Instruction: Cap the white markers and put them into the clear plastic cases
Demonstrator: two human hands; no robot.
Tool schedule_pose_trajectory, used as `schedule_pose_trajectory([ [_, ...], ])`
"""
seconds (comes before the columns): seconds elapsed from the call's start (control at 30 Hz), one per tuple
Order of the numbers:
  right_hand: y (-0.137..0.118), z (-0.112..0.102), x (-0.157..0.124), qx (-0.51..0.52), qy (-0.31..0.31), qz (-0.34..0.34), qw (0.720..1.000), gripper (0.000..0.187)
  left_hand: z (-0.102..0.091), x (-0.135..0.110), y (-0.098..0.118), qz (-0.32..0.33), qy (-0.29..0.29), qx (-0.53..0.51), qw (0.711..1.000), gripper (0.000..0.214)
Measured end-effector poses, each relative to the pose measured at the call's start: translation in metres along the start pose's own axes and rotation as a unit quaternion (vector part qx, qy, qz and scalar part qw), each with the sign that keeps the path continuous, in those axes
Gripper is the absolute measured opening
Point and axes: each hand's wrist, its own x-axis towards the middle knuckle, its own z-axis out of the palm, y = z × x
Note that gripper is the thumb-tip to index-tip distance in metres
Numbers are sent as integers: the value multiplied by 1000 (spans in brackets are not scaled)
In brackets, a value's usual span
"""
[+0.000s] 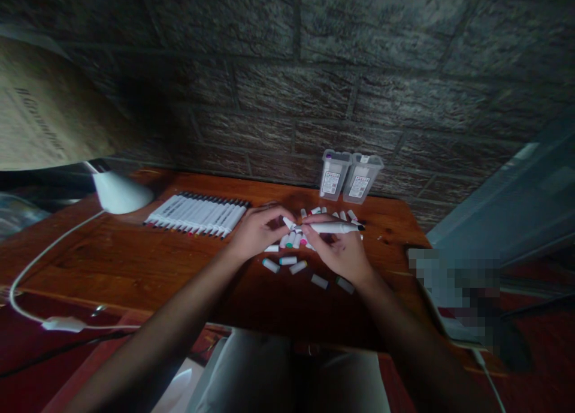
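Observation:
Above the pile of loose caps, my right hand (339, 251) is closed on a white marker (335, 227), held nearly level with its black end to the right. My left hand (256, 230) pinches a small white marker cap (290, 223) close to the marker's left end. Whether cap and marker touch, I cannot tell. White caps with coloured ends lie under and in front of both hands, among them one with a green end (288, 241) and one with a yellow end (298, 267). Left of my left hand, several white markers (195, 212) lie side by side in a row.
Two clear plastic containers (335, 176) with labels stand against the brick wall (269, 95). A lamp with a white base (120, 191) and a large shade (49, 113) occupies the left of the wooden table (112, 257). Its white cable (22, 275) hangs over the front edge.

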Motion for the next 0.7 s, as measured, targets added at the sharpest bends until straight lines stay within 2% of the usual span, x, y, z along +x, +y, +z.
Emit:
schedule_pose_trajectory([
  [0.3,-1,2,1,-8,-26,-5,1000,15,-1,2,4,16,-2,-1,1000,9],
  [0.7,-9,-4,3,-77,-14,-13,997,13,3,1,2,53,-9,-10,999,4],
])
